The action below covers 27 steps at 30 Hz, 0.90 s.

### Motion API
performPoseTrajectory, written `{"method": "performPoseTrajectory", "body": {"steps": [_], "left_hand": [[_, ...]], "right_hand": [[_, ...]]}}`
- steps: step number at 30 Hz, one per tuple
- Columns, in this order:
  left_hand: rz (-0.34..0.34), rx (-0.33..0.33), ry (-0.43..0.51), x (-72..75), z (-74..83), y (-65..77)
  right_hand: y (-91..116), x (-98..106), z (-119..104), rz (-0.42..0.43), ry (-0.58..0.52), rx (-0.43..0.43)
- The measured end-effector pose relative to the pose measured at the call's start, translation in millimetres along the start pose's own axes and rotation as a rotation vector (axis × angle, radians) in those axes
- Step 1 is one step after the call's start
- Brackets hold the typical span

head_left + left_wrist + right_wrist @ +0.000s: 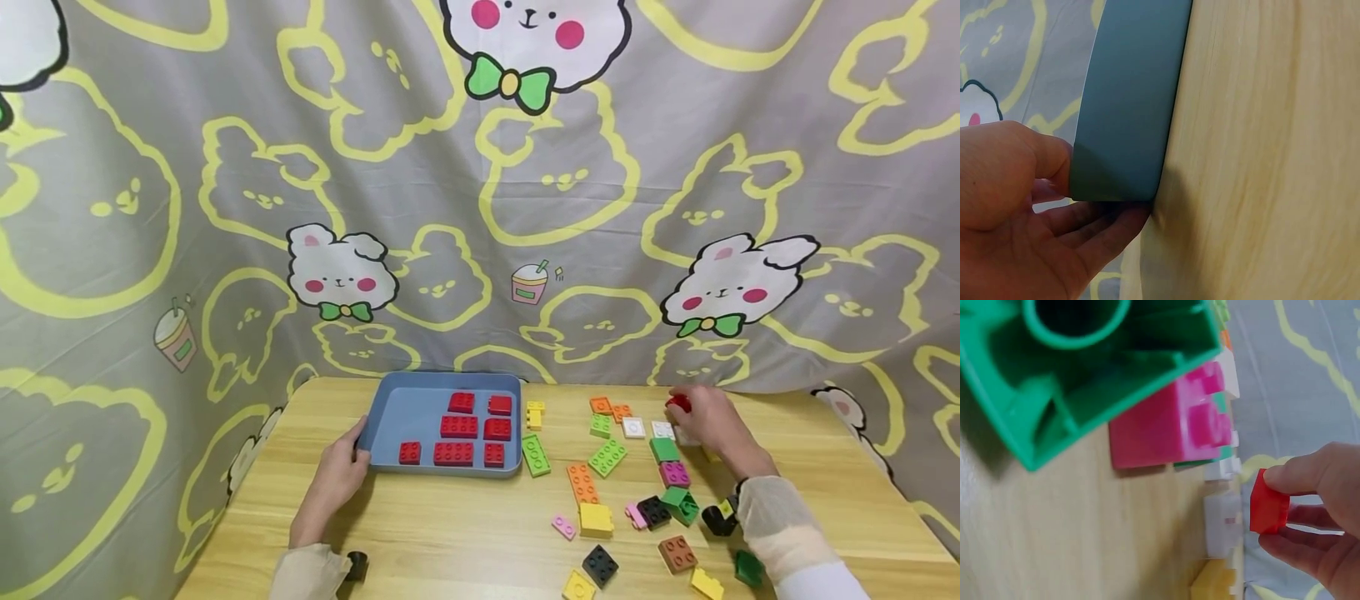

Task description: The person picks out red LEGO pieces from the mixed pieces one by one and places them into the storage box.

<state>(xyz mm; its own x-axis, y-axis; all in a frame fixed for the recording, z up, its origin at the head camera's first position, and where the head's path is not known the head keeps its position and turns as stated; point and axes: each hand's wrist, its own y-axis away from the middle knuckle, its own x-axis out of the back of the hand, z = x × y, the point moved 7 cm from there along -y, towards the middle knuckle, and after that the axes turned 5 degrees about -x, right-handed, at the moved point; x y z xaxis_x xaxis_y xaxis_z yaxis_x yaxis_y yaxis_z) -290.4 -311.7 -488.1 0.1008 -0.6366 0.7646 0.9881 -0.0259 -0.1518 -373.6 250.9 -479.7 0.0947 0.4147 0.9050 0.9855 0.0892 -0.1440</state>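
Observation:
My left hand holds the left side of a blue-grey tray. In the left wrist view, thumb and fingers of that hand close around the end of the tray's wall. Several red bricks lie in the tray, mostly toward its right side, such as a long one. At the back right, my right hand pinches a red brick between thumb and fingers. White bricks and a yellow brick are near it on the table.
Loose bricks of many colours are scattered right of the tray, among them an orange brick, a magenta brick, a tilted green brick and a brown brick. A patterned curtain hangs behind the wooden table.

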Motion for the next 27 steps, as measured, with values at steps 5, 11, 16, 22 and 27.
{"method": "performPoseTrajectory", "body": {"steps": [5,11,16,22,27], "left_hand": [[-0.003,-0.004,0.003,0.2,0.2,0.1],[0.000,-0.014,-0.002,0.1,-0.3,0.0],[0.003,-0.015,-0.008,0.1,-0.4,0.0],[-0.002,-0.007,-0.002,-0.2,-0.4,0.0],[-0.006,-0.005,0.010,-0.3,-1.1,0.5]], "right_hand": [[2,11,-12,0.059,-0.009,0.059],[5,25,-33,0.126,-0.032,0.122],[7,32,-50,0.134,-0.015,0.148],[10,36,-67,0.131,-0.007,0.180],[16,44,-88,0.191,-0.020,0.252]]}}
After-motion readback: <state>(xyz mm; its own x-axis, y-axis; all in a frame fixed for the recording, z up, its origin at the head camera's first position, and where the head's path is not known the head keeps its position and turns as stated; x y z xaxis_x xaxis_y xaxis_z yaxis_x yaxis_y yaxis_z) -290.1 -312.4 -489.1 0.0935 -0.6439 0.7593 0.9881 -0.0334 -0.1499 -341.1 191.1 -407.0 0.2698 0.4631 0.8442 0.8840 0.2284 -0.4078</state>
